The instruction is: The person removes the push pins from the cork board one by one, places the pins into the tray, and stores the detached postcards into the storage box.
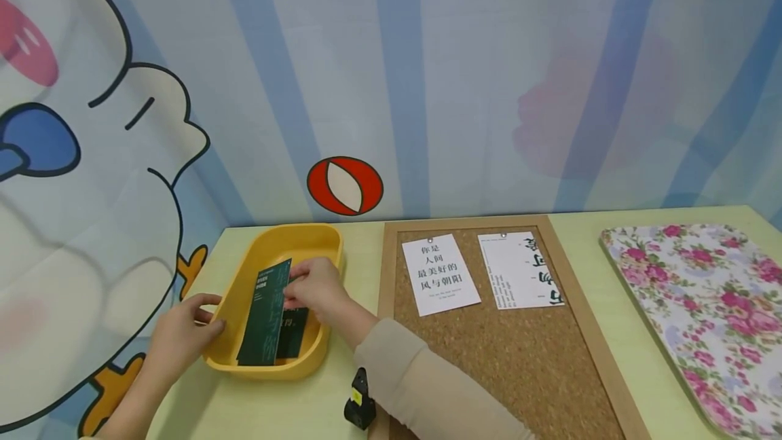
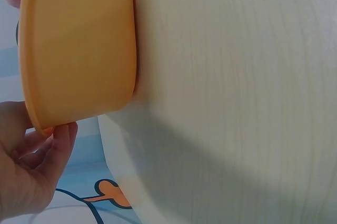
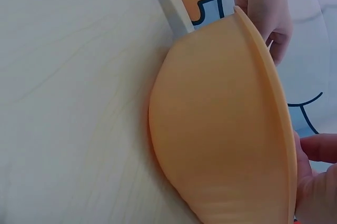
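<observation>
A yellow plastic basin [image 1: 287, 371] stands at the left of the table with dark green printed cards inside. My right hand [image 1: 319, 290] reaches over its right side and pinches the edge of a green card [image 1: 263, 321], which is tilted up. Another green card [image 1: 295, 335] lies partly hidden beneath it. On the left side, my left hand [image 1: 182, 333] grips the basin's rim. The left wrist view shows the left hand [image 2: 29, 169] with fingers and thumb about the rim, against the basin's outer wall [image 2: 81, 50]. From the right wrist, the basin [image 3: 221, 113] hides the cards.
Right of the basin lies a wood-framed cork board [image 1: 489, 365]. A white card with Chinese text [image 1: 440, 277] and another white card [image 1: 516, 270] are pinned near its top. Farther right is a floral tray [image 1: 702, 304]. A patterned cloth wall [image 1: 458, 87] rises behind the table.
</observation>
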Tool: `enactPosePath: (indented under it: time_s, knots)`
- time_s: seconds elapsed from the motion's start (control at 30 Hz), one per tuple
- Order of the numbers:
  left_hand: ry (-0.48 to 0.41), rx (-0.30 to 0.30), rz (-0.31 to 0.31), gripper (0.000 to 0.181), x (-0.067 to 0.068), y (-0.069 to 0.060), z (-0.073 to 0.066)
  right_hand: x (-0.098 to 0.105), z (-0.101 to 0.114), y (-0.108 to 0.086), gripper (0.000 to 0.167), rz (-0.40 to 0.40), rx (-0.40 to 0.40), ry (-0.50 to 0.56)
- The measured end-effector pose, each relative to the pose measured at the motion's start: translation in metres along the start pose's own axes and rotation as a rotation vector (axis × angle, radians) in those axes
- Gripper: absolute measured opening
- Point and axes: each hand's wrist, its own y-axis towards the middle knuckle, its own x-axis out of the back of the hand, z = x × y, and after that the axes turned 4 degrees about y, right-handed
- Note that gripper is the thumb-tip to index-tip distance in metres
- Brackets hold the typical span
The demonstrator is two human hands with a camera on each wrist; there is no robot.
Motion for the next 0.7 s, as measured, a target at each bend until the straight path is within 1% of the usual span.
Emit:
enactPosePath:
  time_s: [0.13,0.23,0.33,0.57,0.7]
  knots:
    - [-0.004,-0.016,-0.003,0.035,0.0001,-0.0007,-0.0001,0.0023,-0.0005,-0.0004,0.035,0.029,0.019,0.0]
    - [-0.002,-0.027,-0.005,0.035,0.0003,-0.0004,0.0004,0.0045,0.0,-0.0009,0.037,0.059,0.026,-0.006]
    - [-0.001,-0.024,-0.001,0.036,0.0003,0.0003,0.001,0.0057,0.0011,-0.0021,0.033,0.072,0.02,-0.02]
    - [0.01,0.017,0.01,0.037,-0.0008,0.0013,0.001,0.0066,0.0055,-0.0054,0.02,0.089,-0.022,-0.056]
    - [0.022,0.014,0.001,0.037,-0.0013,0.0022,0.0004,0.008,0.0077,-0.0069,0.015,0.123,-0.036,-0.039]
